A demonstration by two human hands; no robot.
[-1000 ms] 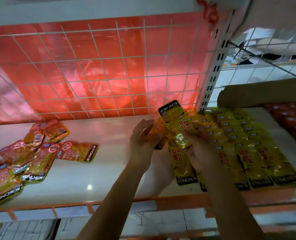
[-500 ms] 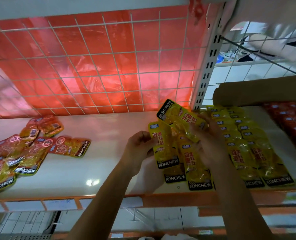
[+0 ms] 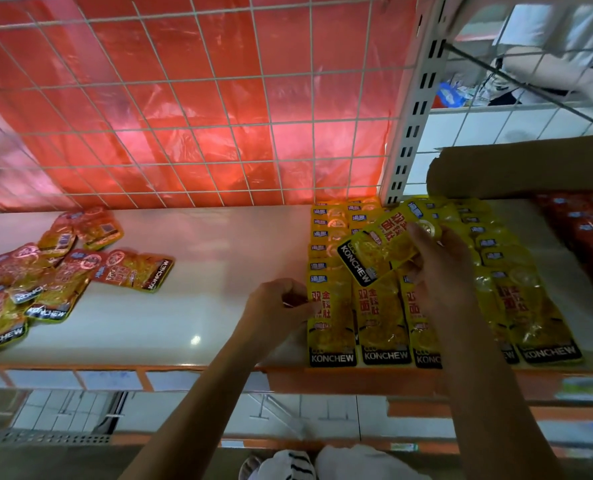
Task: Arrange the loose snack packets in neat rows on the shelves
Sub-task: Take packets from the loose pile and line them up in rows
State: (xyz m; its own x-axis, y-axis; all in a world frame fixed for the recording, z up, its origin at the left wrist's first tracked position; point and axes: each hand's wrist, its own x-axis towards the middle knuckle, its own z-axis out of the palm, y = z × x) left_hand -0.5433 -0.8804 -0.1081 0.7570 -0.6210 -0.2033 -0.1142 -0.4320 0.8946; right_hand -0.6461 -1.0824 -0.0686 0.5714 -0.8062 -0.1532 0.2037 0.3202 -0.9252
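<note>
Nearest you, your left hand [image 3: 276, 306] rests fingers curled at the left edge of the yellow packets [image 3: 385, 320]; whether it grips anything, you cannot tell. Five front packets show there, rows overlapping behind. Your right hand [image 3: 442, 271] pinches one tilted yellow packet [image 3: 379, 249] above them. A second ago, both hands held a bunch; now only this one is raised. Far left on the shelf [image 3: 201, 271] lies one loose heap of red packets [image 3: 56, 271].
</note>
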